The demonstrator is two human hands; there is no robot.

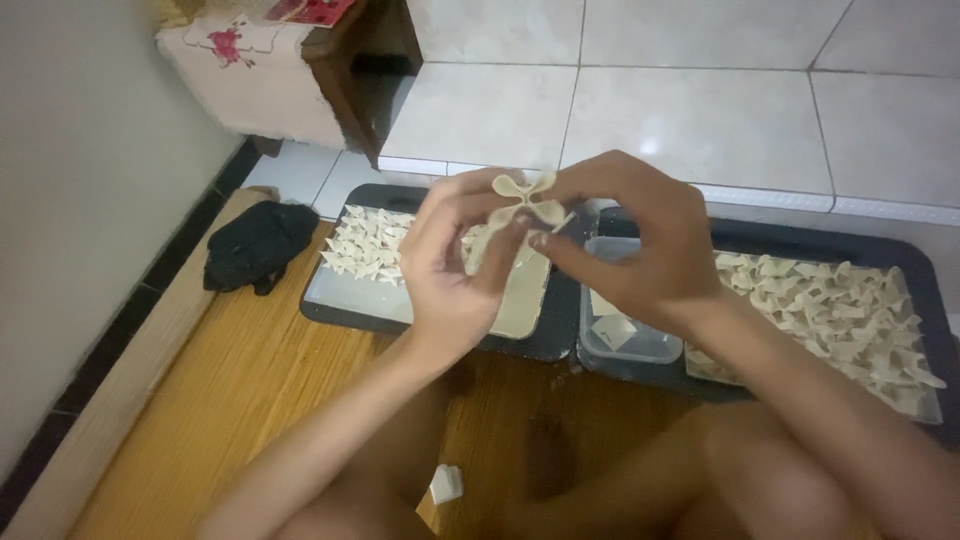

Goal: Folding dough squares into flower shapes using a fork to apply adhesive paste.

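Observation:
Both my hands hold one pale dough piece (526, 197), pinched into a bow shape with looped lobes, above the trays. My left hand (450, 270) grips it from below and the left. My right hand (640, 240) pinches its middle from the right with fingertips. Beneath them lies a black tray (335, 312) carrying a white sheet with several folded dough pieces (365, 245). A clear plastic tub (625, 340) with cut dough squares sits under my right hand.
A second black tray (925, 270) at the right holds many shaped dough pieces (840, 315). A black cloth bundle (255, 245) lies at the left on the woven mat. A small white object (446, 484) rests near my legs. A cloth-covered stand (270, 70) and tiled floor are behind.

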